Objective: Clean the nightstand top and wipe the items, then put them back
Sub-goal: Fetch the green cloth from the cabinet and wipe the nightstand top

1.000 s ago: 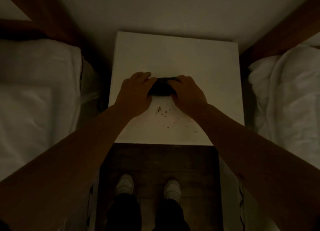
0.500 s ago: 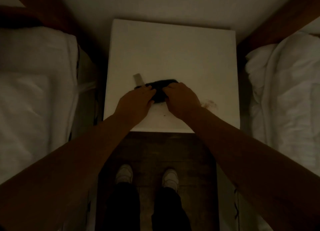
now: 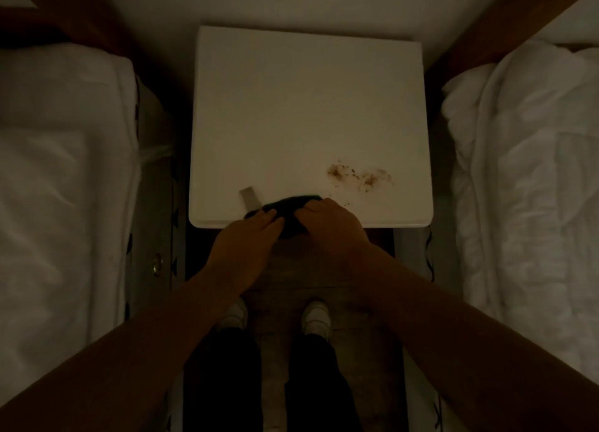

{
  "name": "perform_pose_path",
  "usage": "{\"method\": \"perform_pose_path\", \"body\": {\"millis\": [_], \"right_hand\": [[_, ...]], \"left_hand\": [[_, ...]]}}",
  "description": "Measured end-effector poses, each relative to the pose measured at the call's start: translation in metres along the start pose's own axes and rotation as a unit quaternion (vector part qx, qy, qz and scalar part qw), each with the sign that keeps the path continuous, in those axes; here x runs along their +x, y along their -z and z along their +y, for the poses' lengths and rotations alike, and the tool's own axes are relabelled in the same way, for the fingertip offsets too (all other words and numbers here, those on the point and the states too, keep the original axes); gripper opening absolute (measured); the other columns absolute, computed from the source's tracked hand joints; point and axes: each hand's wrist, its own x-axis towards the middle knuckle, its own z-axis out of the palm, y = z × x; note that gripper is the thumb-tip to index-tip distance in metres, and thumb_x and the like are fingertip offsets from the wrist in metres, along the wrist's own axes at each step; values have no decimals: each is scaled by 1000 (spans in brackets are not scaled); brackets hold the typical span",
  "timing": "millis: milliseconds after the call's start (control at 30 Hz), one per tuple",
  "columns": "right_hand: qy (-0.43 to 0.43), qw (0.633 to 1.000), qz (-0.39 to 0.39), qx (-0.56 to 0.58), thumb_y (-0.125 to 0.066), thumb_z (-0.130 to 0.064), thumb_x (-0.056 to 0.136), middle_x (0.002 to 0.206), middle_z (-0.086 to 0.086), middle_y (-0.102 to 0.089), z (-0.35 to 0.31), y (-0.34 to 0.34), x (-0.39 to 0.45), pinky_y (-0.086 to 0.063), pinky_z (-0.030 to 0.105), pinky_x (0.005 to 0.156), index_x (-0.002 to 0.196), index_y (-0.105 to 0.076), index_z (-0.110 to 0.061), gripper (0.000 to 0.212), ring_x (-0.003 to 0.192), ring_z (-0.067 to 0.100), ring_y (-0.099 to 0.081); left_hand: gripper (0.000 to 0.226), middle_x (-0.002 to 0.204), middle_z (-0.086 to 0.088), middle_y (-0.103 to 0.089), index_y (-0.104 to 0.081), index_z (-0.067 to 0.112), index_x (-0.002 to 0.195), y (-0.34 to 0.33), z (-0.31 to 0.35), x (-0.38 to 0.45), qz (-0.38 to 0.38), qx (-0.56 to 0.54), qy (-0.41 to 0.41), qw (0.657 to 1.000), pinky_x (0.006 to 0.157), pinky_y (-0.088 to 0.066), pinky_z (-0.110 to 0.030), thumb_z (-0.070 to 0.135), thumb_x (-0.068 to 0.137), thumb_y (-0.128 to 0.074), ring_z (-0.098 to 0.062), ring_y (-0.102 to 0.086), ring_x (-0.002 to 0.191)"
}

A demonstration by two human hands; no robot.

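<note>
Dim room: white nightstand (image 3: pixel 308 113) stands between two beds (image 3: pixel 64 172) with white bedding, against a pale wall. Brown crumbs (image 3: pixel 359 175) lie on its top, front right, near the cloth. Dark cloth (image 3: pixel 288 209), bunched, sits at the front edge, partly overhanging; a small grey tag (image 3: pixel 249 197) projects at its left. Left hand (image 3: pixel 249 240) and right hand (image 3: pixel 330 224) both grip the cloth.

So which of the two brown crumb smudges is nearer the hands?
The left brown crumb smudge, lying closer to the right hand than the right smudge.
</note>
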Motion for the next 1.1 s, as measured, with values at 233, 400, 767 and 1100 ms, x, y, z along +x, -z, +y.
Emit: {"method": "perform_pose_path", "body": {"millis": [233,400,767,1100], "right_hand": [[-22,992,-117,48,-55,-28,92,113,8,-57,-5,-30,-37,-48,38,82,116,-56,-14,28,106,26,-53],[-31,996,32,78,-66,-18,84,118,11,-58,12,2,-39,-49,42,78,124,-54,-14,42,107,30,-52],[-62,987,147,-18,-50,-11,92,127,17,-52,103,79,48,-45,46,89,133,-50,-11,41,115,36,-46],[-97,993,44,-45,-48,-10,91,120,15,-60,106,65,67,-44,36,84,130,-52,-18,40,105,32,-58]], "left_hand": [[67,100,-15,-72,-72,6,103,-16,12,-23,-50,23,-77,995,60,-59,-43,10,40,-95,-33,-71,81],[63,118,-20,-65,-62,5,120,-8,16,5,10,-10,-23,1000,80,-51,-56,1,60,-81,-41,-65,99],[36,119,-25,-61,-58,-1,124,33,16,160,120,3,-16,993,89,-44,-52,1,87,-53,-44,-57,106],[48,154,-12,-31,-39,14,144,-3,2,172,56,-41,57,996,116,-13,-38,3,97,-43,-29,-22,144]]}}
